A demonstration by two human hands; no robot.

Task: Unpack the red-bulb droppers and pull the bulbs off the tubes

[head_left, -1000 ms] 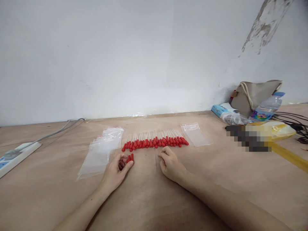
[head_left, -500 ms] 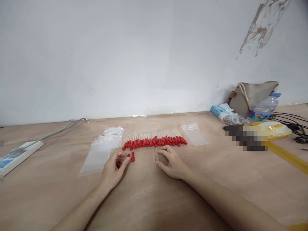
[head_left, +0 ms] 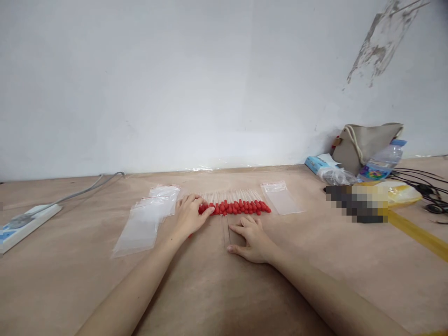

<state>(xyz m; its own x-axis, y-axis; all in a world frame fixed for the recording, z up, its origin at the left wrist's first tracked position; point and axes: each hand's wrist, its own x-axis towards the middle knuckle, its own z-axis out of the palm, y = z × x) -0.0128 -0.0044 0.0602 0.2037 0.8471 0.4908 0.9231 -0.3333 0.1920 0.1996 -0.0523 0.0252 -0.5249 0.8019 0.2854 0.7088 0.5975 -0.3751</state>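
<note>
A row of glass droppers with red rubber bulbs (head_left: 241, 206) lies across the table, their thin clear tubes pointing toward the wall. Over the row's left end rests my left hand (head_left: 191, 214), fingers stretched and thumb apart, touching the bulbs there and hiding several of them. A bit of a red bulb (head_left: 190, 236) shows beside my left wrist. Nearer to me, thin clear tubes (head_left: 225, 233) lie below the row's middle. Just right of them my right hand (head_left: 250, 240) rests on the table with thumb and fingers apart, holding nothing visible.
Clear zip bags (head_left: 140, 226) overlap on the left, and another zip bag (head_left: 282, 198) lies right of the row. A power strip (head_left: 31, 224) is at far left. At right stand a grey bag (head_left: 367, 140), a plastic bottle (head_left: 385, 158), a blue packet (head_left: 317, 163) and black cables (head_left: 427, 189).
My left hand has moved forward and right from the loose red bulbs onto the row's left end, its fingers spreading. My right hand stays beside the clear tubes, thumb and fingers slightly wider apart.
</note>
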